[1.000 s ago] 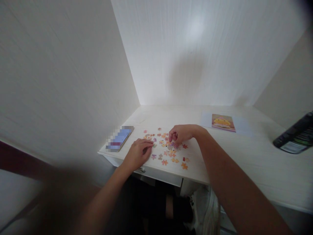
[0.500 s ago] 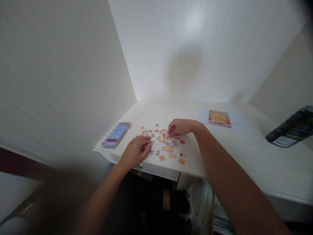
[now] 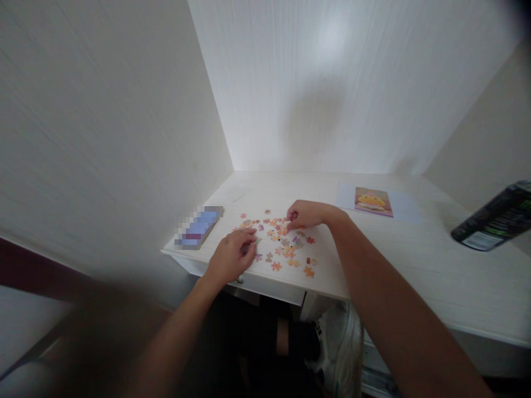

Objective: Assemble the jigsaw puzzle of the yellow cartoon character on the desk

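Observation:
Several small jigsaw pieces (image 3: 289, 252), orange, pink, yellow and grey, lie scattered on the white desk (image 3: 398, 254). My left hand (image 3: 233, 254) rests at the left side of the pieces, thumb and fingers curled towards each other around a small piece that shows partly at the fingertips. At the upper right of the pieces is my right hand (image 3: 306, 214), its fingers bent and pinched down on an orange piece among the others. An orange piece (image 3: 309, 272) lies nearest the desk's front edge.
A pixelated phone-like object (image 3: 199, 228) lies at the desk's left edge. Back right, a picture card (image 3: 373, 202) with a yellow figure rests on white paper (image 3: 404, 206). A dark can (image 3: 493, 218) stands at the far right. Below the desk hangs a pale bag (image 3: 342, 337).
My right hand's fingertips have shifted slightly over the pieces, and the purple piece seen at them before no longer shows there. My left hand has barely moved. The view has shifted slightly.

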The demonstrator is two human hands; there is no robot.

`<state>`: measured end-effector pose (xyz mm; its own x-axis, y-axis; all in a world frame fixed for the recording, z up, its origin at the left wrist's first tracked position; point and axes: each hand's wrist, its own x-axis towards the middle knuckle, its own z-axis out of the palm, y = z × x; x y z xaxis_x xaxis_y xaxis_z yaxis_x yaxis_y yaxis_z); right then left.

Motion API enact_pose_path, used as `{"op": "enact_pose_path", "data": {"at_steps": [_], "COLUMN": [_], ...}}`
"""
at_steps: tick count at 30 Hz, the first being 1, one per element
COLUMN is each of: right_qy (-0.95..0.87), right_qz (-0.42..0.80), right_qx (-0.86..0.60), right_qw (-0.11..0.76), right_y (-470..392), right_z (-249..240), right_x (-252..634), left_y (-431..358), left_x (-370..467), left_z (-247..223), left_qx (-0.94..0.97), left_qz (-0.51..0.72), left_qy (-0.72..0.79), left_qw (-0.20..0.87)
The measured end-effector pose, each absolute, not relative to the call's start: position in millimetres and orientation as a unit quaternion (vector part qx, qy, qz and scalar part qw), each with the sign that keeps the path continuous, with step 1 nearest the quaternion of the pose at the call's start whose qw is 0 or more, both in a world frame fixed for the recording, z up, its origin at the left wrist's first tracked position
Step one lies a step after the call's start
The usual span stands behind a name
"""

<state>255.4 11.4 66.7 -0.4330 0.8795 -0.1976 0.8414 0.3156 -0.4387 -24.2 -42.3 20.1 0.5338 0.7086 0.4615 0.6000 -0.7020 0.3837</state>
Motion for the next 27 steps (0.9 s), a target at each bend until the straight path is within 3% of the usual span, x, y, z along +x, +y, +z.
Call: {"op": "enact_pose_path", "data": {"at_steps": [17,27], "right_qy": [-0.796,-0.795], "right_qz": [0.284,0.323], "right_qx": [-0.527,-0.512], "right_qw": [0.087,0.052], "right_y": [9.6,12.5], "right_z": [73.9,71.7], "right_x": [268.7,279.0], "left_y": [-39.8,-38.6], "left_x": [-26.8,-28.6], "left_z": [21.0,20.2], "left_qx": [0.870,0.851], "left_qz": [0.311,0.317], "left_qy": [0.373,0.402], "left_qw": [0.091,0.118]}}
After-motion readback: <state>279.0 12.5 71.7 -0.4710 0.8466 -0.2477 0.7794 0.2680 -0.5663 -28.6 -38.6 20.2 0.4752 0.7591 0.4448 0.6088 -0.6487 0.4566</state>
